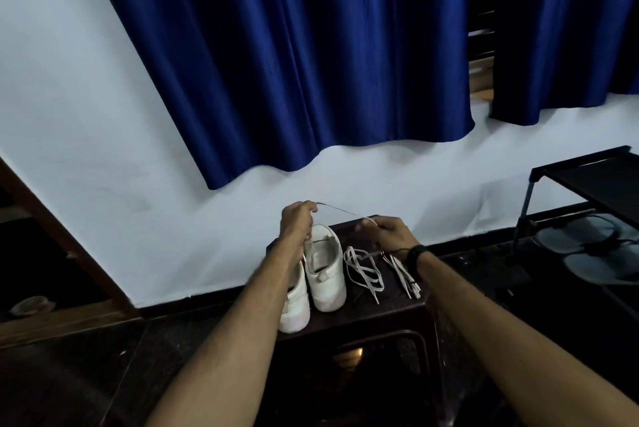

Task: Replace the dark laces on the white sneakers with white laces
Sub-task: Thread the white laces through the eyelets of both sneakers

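Over the stool (pixel 387 316) — left hand (pixel 296 219) and right hand (pixel 390 231) each pinch a lace (pixel 337 208); no readable writing.

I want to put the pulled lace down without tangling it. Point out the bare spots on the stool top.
The stool top is mostly taken. Bare strips: the front edge below the loose laces, and the narrow gap between those and the lace bundle at the right edge. The left side is crowded by the two sneakers, and both hands, left hand and right hand, hold a lace over the back.
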The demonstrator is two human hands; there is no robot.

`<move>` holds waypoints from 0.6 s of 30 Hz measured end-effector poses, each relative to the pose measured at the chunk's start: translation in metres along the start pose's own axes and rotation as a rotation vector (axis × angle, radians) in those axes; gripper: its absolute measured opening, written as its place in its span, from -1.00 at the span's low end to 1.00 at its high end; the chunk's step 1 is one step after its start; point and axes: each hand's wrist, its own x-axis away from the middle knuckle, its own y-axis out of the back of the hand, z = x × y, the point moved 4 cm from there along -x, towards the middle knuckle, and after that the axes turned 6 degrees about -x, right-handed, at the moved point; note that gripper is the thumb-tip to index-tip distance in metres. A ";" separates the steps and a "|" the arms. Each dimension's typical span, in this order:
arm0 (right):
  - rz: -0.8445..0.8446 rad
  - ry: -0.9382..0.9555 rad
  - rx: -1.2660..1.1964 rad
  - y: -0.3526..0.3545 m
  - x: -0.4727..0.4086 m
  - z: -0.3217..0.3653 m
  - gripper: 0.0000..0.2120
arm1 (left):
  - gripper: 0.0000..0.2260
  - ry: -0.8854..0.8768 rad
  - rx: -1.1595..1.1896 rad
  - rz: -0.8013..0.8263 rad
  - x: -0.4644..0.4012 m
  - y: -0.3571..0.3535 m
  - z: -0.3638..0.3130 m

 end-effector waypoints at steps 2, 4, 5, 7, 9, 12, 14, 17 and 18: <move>0.078 -0.045 -0.184 0.003 0.001 0.007 -0.81 | -0.81 -0.020 0.013 -0.031 -0.008 0.012 0.000; 0.143 -0.067 -0.272 0.006 0.003 0.013 -0.81 | -0.89 -0.040 0.035 -0.107 -0.014 0.026 0.002; 0.160 -0.081 -0.277 0.009 0.004 0.013 -0.80 | -0.92 -0.048 0.039 -0.149 -0.016 0.031 0.003; 0.174 -0.084 -0.090 0.010 0.002 0.010 -0.74 | -0.93 -0.048 0.005 -0.150 -0.014 0.035 0.005; 0.126 -0.019 0.489 0.008 -0.004 0.004 -0.67 | -0.95 -0.083 -0.085 -0.019 -0.011 0.028 0.005; 0.080 0.203 0.679 -0.015 -0.004 0.014 -0.34 | -0.88 -0.189 -0.257 0.247 0.000 0.006 0.002; 0.258 0.219 0.337 -0.039 -0.004 0.022 -0.42 | -0.87 -0.221 -0.377 0.280 -0.003 -0.001 0.005; 0.299 0.235 0.342 -0.053 -0.008 0.026 -0.65 | -0.84 -0.199 -0.433 0.246 -0.004 0.003 0.006; 0.275 0.257 0.409 -0.054 -0.009 0.027 -0.71 | -0.83 -0.194 -0.429 0.251 -0.005 0.006 0.007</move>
